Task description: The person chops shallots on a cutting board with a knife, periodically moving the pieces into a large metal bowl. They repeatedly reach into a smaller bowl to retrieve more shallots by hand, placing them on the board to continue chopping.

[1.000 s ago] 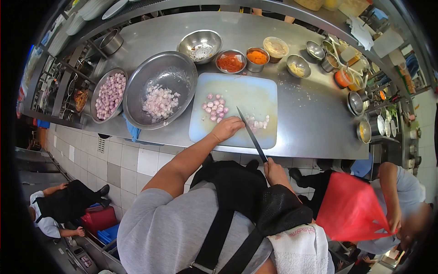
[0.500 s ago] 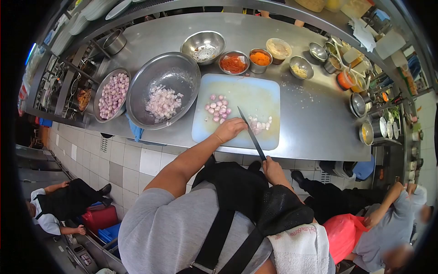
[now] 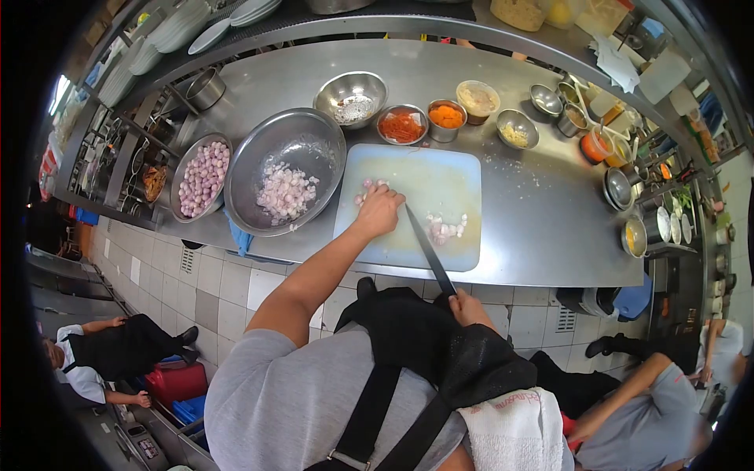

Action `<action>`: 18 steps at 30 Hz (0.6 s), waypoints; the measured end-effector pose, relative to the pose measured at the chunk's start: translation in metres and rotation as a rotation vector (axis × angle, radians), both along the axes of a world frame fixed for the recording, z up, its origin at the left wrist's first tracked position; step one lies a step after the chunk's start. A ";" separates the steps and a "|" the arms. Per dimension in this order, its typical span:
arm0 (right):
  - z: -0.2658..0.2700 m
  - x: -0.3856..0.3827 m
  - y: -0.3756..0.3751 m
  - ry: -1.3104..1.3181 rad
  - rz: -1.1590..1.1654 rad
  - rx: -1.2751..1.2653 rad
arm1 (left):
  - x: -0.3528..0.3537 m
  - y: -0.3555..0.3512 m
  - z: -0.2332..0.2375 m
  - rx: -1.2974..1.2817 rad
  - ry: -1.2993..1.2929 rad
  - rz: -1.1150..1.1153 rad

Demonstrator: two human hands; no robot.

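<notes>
My right hand (image 3: 470,308) is closed around the handle of a kitchen knife (image 3: 427,250), whose blade slants up and left across the cutting board (image 3: 440,166). At the left of the board, my left hand (image 3: 382,210) has its fingers curled down over whole peeled shallots (image 3: 368,185), close to the knife tip. The hand covers most of that pile and its fingertips are partly hidden. Right of the blade lie cut shallot pieces (image 3: 445,229). A large steel bowl (image 3: 259,133) left of the board holds sliced shallots (image 3: 287,192).
A colander-like bowl of whole shallots (image 3: 204,179) stands far left. Behind the board are a steel bowl (image 3: 351,86), shredded red food (image 3: 403,125), an orange-filled pot (image 3: 445,118) and a lidded tub (image 3: 477,100). Other people are at the lower left and lower right.
My left hand has moved left, from beside the blade to over the whole shallots. The knife stays in my right hand, tilted similarly. The view has shifted slightly.
</notes>
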State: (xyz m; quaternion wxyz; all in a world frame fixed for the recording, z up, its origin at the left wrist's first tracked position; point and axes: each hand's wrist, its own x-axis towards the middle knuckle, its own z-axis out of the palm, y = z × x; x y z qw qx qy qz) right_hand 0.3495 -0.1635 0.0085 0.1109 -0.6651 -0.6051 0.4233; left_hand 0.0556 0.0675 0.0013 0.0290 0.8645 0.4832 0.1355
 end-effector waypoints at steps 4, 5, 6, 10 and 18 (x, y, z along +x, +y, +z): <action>-0.009 0.007 0.001 -0.029 -0.004 0.012 | 0.008 -0.005 -0.001 0.016 -0.186 0.007; -0.011 0.010 0.002 -0.025 -0.015 0.013 | 0.012 -0.010 -0.001 0.016 -0.182 -0.004; -0.010 0.012 0.005 -0.025 -0.031 0.043 | 0.016 -0.017 -0.002 -0.027 -0.278 -0.032; -0.009 0.012 0.011 -0.041 -0.039 0.136 | 0.038 -0.052 -0.009 -0.156 -0.411 -0.089; -0.008 0.007 0.009 -0.126 0.008 0.138 | 0.039 -0.065 -0.002 -0.052 -0.544 -0.086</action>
